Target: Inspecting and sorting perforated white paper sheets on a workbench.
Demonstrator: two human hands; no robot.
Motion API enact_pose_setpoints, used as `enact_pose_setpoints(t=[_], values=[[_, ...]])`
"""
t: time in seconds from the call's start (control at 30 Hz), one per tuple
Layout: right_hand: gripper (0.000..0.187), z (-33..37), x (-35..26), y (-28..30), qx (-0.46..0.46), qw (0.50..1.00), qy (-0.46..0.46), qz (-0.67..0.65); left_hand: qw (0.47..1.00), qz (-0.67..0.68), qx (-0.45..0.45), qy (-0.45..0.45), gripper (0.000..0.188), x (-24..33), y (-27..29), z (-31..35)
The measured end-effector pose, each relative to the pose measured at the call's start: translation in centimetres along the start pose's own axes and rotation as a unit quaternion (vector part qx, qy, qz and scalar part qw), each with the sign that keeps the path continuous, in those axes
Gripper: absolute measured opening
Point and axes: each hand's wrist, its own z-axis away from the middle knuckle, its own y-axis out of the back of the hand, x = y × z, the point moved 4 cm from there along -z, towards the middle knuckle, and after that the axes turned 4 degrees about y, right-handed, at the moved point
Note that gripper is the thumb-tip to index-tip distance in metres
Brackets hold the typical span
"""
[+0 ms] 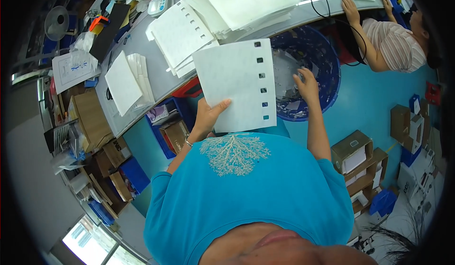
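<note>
Where the head view looks down, we see a white sheet in front of our chest, between us and the table, standing clear of the tabletop. Our left hand grips it at the lower left edge, thumb flat on the near face; the other fingers are hidden behind, so we cannot tell how they lie, nor whether this is one layer or several. Our right hand holds nothing: its fingers are parted and loosely bent above the blue bin, in which pale scraps lie, just beside the sheet's punched edge.

We judge the sheet light and fairly stiff, since it stays nearly flat from a one-sided grip, though it may flex or crease under a hard pinch. The row of square holes down its right side looks the weakest part, so we would take hold on the plain margins. On the table beyond lie a stack of punched sheets and a larger white pile.
</note>
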Motion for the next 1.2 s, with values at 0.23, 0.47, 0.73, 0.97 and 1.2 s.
enact_pose_setpoints(t=[0.23, 0.47, 0.73, 0.97, 1.2], values=[[0.015, 1.1, 0.6, 0.6, 0.115, 0.985, -0.106, -0.075, 0.979, 0.121, 0.12, -0.111, 0.057, 6.0, 12.5, -3.2], [0.02, 3.6, -4.1, -1.7, 0.164, 0.979, -0.103, 0.068, 0.82, -0.342, 0.348, -0.299, 0.076, 6.9, 23.9, -5.0], [0.016, -2.4, -20.8, -2.1, 0.141, 0.982, -0.02, -0.127, 0.698, -0.383, 0.572, -0.199, 0.056, 6.6, 37.3, 4.7], [0.03, -4.1, -51.2, -12.7, -0.086, 0.904, 0.389, -0.156, 0.719, -0.424, 0.55, -0.025, 0.06, 3.0, 39.7, 3.9], [0.039, -2.4, -54.4, -20.1, -0.096, 0.858, 0.502, -0.048, 0.733, -0.406, 0.54, -0.082, 0.05, 3.6, 36.8, 4.6]])
